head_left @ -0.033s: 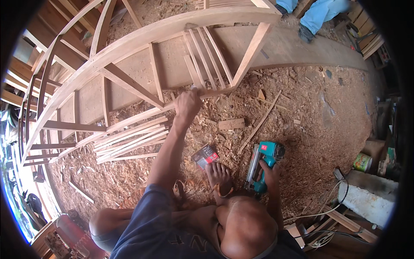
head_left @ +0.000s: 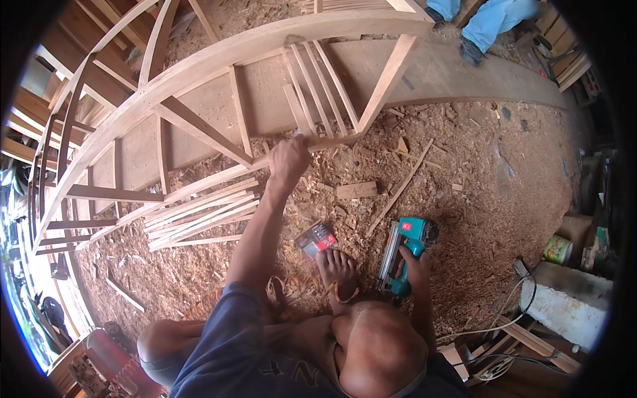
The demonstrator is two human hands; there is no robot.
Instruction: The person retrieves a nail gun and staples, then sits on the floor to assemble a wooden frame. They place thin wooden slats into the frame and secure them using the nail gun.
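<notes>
My left hand is closed around the near rail of a large wooden frame, close to the ends of several thin slats set side by side in it. Its fingertips are partly hidden. Lower right, my right hand grips the handle of a teal nail gun, held beside my bare foot with its silver magazine on the left. A small box with a red and dark print lies at my toes.
Loose thin strips lie in a pile left of my forearm. A short wood block and a long stick rest on the shavings. Another person's blue-trousered leg is at the top right. A pale block and cable stand lower right.
</notes>
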